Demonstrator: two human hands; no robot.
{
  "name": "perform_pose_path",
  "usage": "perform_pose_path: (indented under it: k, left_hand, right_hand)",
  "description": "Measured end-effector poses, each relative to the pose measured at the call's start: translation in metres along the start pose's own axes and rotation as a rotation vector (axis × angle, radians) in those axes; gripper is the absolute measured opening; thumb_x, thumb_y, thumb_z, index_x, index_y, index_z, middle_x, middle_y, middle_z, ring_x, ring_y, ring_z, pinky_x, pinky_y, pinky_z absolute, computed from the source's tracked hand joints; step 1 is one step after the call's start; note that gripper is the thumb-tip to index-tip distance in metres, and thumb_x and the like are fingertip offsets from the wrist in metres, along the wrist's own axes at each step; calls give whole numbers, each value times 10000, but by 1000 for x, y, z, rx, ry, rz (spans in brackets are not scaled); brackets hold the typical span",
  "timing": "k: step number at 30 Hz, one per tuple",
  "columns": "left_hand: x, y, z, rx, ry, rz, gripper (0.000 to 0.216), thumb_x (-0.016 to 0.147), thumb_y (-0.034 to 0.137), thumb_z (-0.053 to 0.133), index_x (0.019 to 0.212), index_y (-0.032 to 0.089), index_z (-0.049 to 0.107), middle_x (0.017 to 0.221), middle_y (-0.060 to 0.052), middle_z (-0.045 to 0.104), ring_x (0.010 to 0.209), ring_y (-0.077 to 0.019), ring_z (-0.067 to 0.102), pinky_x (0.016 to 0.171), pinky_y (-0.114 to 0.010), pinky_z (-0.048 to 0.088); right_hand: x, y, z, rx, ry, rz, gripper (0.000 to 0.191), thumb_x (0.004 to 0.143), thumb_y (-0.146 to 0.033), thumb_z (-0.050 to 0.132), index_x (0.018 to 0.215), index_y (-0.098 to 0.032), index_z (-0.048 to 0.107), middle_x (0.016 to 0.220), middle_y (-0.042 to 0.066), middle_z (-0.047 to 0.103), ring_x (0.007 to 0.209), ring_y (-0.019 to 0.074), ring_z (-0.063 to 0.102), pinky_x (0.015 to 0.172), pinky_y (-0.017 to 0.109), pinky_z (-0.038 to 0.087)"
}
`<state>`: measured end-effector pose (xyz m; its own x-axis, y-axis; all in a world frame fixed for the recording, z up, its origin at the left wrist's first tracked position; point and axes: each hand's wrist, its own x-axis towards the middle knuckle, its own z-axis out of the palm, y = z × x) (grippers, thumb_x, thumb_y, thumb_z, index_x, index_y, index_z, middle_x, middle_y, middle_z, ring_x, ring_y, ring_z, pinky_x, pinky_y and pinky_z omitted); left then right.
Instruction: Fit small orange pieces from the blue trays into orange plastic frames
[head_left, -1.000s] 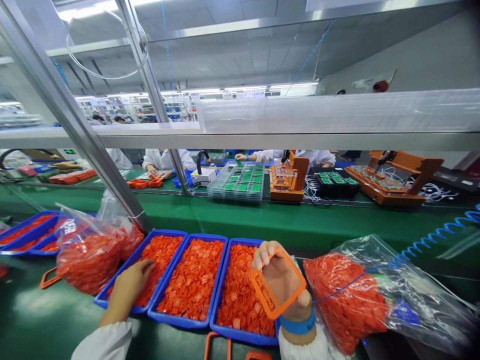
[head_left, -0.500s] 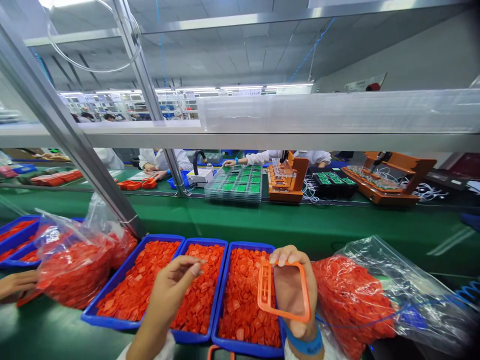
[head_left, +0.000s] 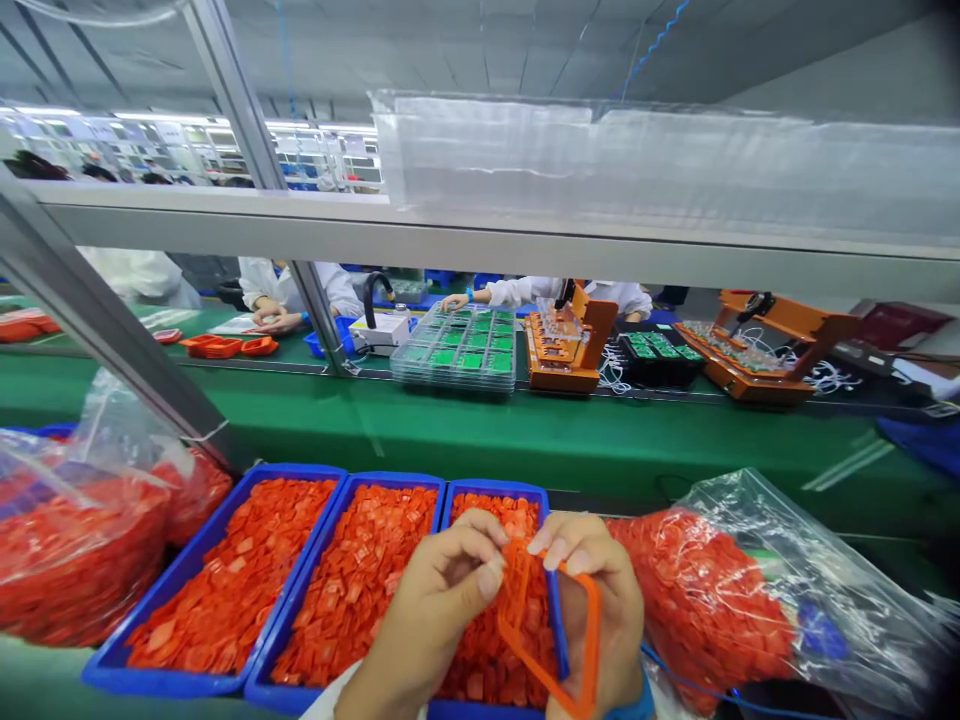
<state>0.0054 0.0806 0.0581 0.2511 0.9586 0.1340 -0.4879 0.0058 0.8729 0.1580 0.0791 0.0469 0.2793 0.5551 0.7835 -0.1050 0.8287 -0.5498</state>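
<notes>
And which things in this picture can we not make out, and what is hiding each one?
All in the head view:
What, if anything, the left hand pinches: covered by that hand itself.
Part of the rightmost blue tray: behind the left hand, the right hand and the orange frame.
Full large plastic bag at far left: cut off by the left edge.

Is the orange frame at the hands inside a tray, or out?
Out: the right hand grips the orange frame, held up beside the left hand.
</notes>
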Motion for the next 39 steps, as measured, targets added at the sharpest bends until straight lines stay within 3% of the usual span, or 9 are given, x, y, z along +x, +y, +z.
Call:
perform_pose_path:
  k: [4,9,12,15,20,24,35,39]
  left_hand:
    - [2,-11,6,-153,-30,-97,251,845,413,953,853,209,807,1012,-44,675,1011,-188,669,881,-264,502]
    - [6,-16,6,-259,17,-140,229,882,387,929,954,226,782,934,5,668,791,-97,606,759,-198,488]
    - [8,-9,4,-276,-83,-276,311,883,452,920,999,203,772,806,13,656,662,-84,569,663,-188,465]
    - [10,-2,4,-235,-195,-344,440,903,550,872,865,134,735,700,-20,648,616,-109,577,620,-204,458]
    - [10,-3,9,-250,-132,-330,514,865,571,898,771,142,631,630,9,584,581,-86,487,591,-178,398]
    - [8,-9,10,-242,-115,-287,555,863,597,892,747,152,582,622,31,536,571,-70,439,584,-164,379]
    - [7,-14,7,-299,-181,-308,522,874,577,885,769,165,582,538,44,535,485,-63,413,543,-169,345]
    - [4,-5,-4,-89,-238,-259,546,935,663,782,784,156,650,615,-11,628,567,-114,547,601,-206,440]
  right_hand:
    - [0,3,-3,-38,-136,-52,754,699,-823,863,1164,-259,677,887,24,645,783,233,668,702,392,575]
    - [-1,6,-11,-77,-170,-46,740,712,-801,874,1177,-257,685,926,35,688,811,242,709,744,409,584]
    - [-3,7,-14,-77,-228,-42,747,709,-779,892,1214,-272,678,949,42,730,835,259,736,765,422,583]
    - [-5,9,-16,-104,-251,-61,832,626,-765,950,1240,-274,676,973,39,750,830,252,741,775,414,584]
    - [-6,13,-18,-131,-292,-77,911,566,-781,965,1264,-283,657,956,41,763,802,264,739,770,432,592]
    - [-5,14,-18,-158,-320,-103,874,609,-774,953,1264,-281,649,939,37,776,797,262,741,770,428,584]
    - [-6,13,-20,-102,-349,-102,801,650,-724,962,1251,-288,662,982,30,780,823,256,758,815,412,556]
    - [-3,10,-16,-70,-351,-100,896,546,-700,1021,1251,-292,650,949,17,764,797,257,754,778,406,555]
